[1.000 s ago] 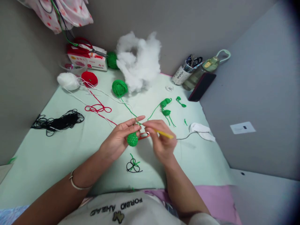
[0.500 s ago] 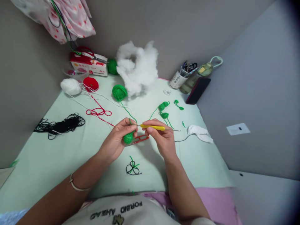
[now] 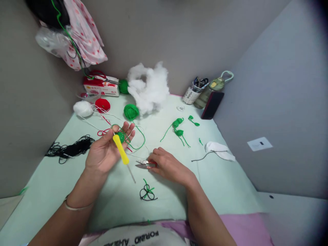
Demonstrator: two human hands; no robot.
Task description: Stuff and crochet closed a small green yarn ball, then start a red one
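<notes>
My left hand [image 3: 106, 150] is raised palm-up over the pale green mat [image 3: 77, 184]. It holds a small green crocheted ball [image 3: 120, 136] and a yellow-handled crochet hook [image 3: 121, 154] that points down toward me. Green yarn [image 3: 139, 136] loops from the ball back to a green yarn ball [image 3: 131, 111]. My right hand [image 3: 167, 165] lies low on the mat, its fingers closed on small red-handled snips [image 3: 145, 164] whose metal blades point left.
Black yarn tangle [image 3: 70, 148] at left, a black-and-green scrap [image 3: 147, 193] near me. White stuffing [image 3: 148, 89], red yarn [image 3: 102, 105], white yarn [image 3: 82, 108], a box [image 3: 101, 87] at the back. Green crochet pieces [image 3: 178, 127], a cup of tools [image 3: 192, 92], bottle [image 3: 212, 87], phone [image 3: 212, 104], white cloth [image 3: 219, 148] right.
The hook has passed from my right hand to my left, which moved left and up with the green ball. My right hand dropped to the mat and took hold of the red snips.
</notes>
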